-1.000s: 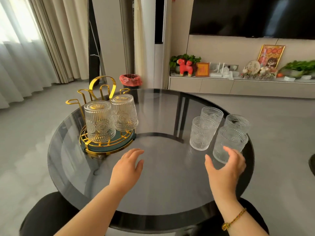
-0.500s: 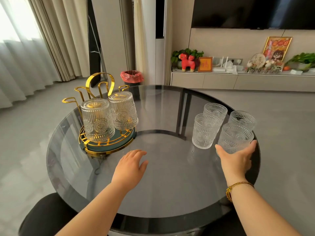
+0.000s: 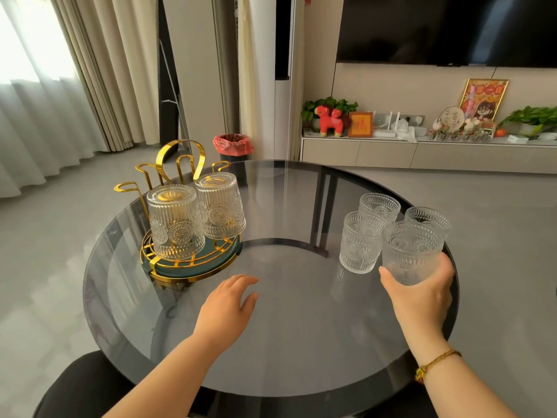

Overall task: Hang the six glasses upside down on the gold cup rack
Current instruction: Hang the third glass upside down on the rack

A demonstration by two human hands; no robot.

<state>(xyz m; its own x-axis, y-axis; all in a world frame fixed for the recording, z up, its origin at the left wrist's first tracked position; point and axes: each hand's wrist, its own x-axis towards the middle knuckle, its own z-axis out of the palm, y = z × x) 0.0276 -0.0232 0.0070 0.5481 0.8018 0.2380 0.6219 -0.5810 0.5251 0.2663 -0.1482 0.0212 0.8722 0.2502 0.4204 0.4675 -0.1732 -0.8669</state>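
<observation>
The gold cup rack (image 3: pixel 168 165) stands on the left of the round dark glass table (image 3: pixel 271 342). Two ribbed clear glasses hang upside down on it: one at the front (image 3: pixel 174 221), one behind to the right (image 3: pixel 220 205). My right hand (image 3: pixel 420 292) grips an upright glass (image 3: pixel 413 247) from below, lifted slightly at the table's right side. Three more upright glasses stand there: one beside it (image 3: pixel 358 241), one behind (image 3: pixel 379 205), one at the far right (image 3: pixel 428 218). My left hand (image 3: pixel 227 306) hovers flat over the table's middle, empty, fingers apart.
A black chair back (image 3: pixel 78 387) sits at the near left edge of the table. A red-lined bin (image 3: pixel 233 146) stands on the floor beyond the table. A low cabinet (image 3: pixel 422 152) with plants and ornaments runs along the far wall.
My right hand reached the nearest glass, closed around it and raised it a little off the table. My left hand stayed almost still.
</observation>
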